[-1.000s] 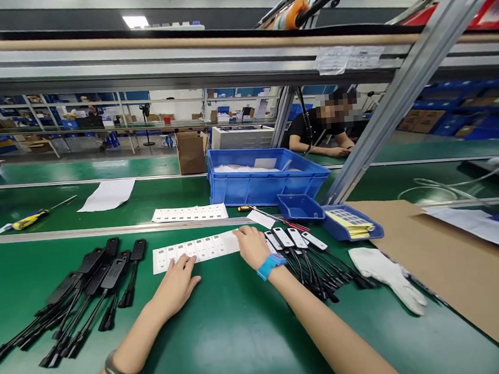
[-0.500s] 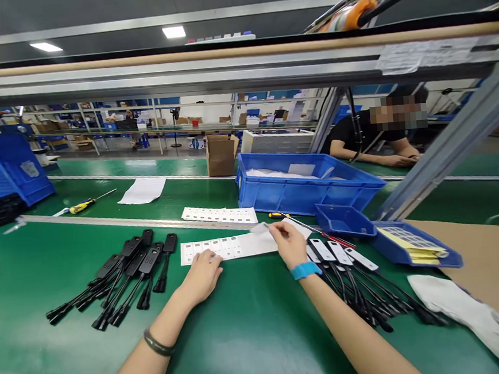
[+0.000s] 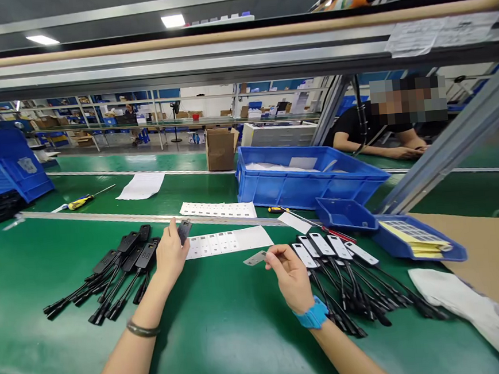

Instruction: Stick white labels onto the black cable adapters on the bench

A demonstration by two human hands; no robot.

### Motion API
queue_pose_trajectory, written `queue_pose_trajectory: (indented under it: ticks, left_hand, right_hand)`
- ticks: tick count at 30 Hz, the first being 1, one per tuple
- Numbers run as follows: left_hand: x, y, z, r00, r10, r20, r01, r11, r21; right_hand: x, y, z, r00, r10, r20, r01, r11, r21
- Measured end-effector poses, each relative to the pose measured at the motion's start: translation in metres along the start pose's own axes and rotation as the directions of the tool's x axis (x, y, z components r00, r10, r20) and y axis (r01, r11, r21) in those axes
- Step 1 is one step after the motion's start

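On the far left of the smooth green belt (image 3: 227, 338) lies a heap of flat black plastic plugs w/ thin cords (image 3: 113, 272). Next, the left hand (image 3: 171, 256) has fingers shut round one black plug (image 3: 184, 231), lifted off the belt. Just right of it lies a long white sticker sheet (image 3: 228, 241). Then the right hand (image 3: 289, 276) pinches a small grey sticker (image 3: 255, 258) betw. thumb & finger, just above the belt. Farther right: black plugs w/ white labels (image 3: 327, 247), a soft white glove (image 3: 470, 311).

No legible text, white label sheet (image 3: 225, 242) at frame centre and white paper notice (image 3: 440, 32) at upper right both too blurred
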State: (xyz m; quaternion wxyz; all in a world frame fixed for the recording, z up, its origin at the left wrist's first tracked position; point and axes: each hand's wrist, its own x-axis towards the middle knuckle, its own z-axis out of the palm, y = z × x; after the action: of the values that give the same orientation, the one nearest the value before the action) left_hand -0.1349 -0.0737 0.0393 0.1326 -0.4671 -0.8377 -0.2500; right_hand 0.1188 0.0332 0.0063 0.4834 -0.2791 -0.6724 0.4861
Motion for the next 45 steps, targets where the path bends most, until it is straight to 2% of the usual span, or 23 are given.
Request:
queue_pose_trajectory:
  ticks: [2, 4, 5, 7, 8, 10, 14, 19, 23, 29, 34, 45]
  left_hand:
    - [-0.010, 0.020, -0.006, 0.999, -0.007, 0.037, 0.015, 0.975, -0.220]
    - [-0.023, 0.041, -0.009, 0.979, -0.023, 0.204, 0.127, 0.846, -0.517]
    - [-0.031, 0.051, -0.010, 0.946, -0.010, 0.323, 0.225, 0.739, -0.635]
    - [-0.047, 0.067, -0.008, 0.854, 0.046, 0.519, 0.420, 0.528, -0.738]
    - [-0.055, 0.074, -0.006, 0.813, 0.072, 0.577, 0.493, 0.442, -0.749]
    - [-0.067, 0.084, -0.003, 0.758, 0.094, 0.645, 0.583, 0.343, -0.736]
    - [-0.079, 0.092, 0.000, 0.690, 0.154, 0.708, 0.665, 0.251, -0.703]
    - [-0.082, 0.096, -0.009, 0.619, 0.283, 0.732, 0.734, 0.121, -0.668]
    - [-0.082, 0.098, -0.014, 0.577, 0.343, 0.741, 0.770, 0.072, -0.633]
    - [-0.083, 0.099, -0.017, 0.544, 0.379, 0.748, 0.797, 0.044, -0.602]
    - [-0.084, 0.100, -0.018, 0.543, 0.399, 0.738, 0.798, 0.029, -0.603]
    - [-0.087, 0.102, -0.016, 0.554, 0.397, 0.732, 0.770, 0.088, -0.631]
  right_hand:
    - [-0.002, -0.005, -0.001, 1.000, 0.022, 0.004, -0.023, 0.998, 0.060]
    - [-0.004, -0.010, -0.002, 0.999, 0.039, 0.016, -0.040, 0.992, 0.118]
    - [-0.005, -0.012, -0.002, 0.999, 0.046, 0.025, -0.049, 0.989, 0.141]
    - [-0.007, -0.016, -0.001, 0.997, 0.059, 0.051, -0.067, 0.983, 0.168]
    - [-0.007, -0.018, -0.001, 0.996, 0.063, 0.062, -0.074, 0.982, 0.175]
    - [-0.008, -0.022, -0.001, 0.994, 0.074, 0.077, -0.088, 0.979, 0.186]
    - [-0.009, -0.028, -0.001, 0.990, 0.118, 0.074, -0.129, 0.979, 0.160]
    - [-0.011, -0.033, 0.001, 0.983, 0.161, 0.091, -0.169, 0.982, 0.080]
    - [-0.013, -0.035, 0.003, 0.979, 0.183, 0.091, -0.186, 0.982, 0.028]
    - [-0.016, -0.037, 0.002, 0.979, 0.176, 0.103, -0.177, 0.984, -0.003]
    - [-0.017, -0.038, 0.002, 0.977, 0.179, 0.114, -0.177, 0.984, -0.023]
    - [-0.017, -0.039, 0.003, 0.975, 0.205, 0.090, -0.204, 0.979, -0.020]
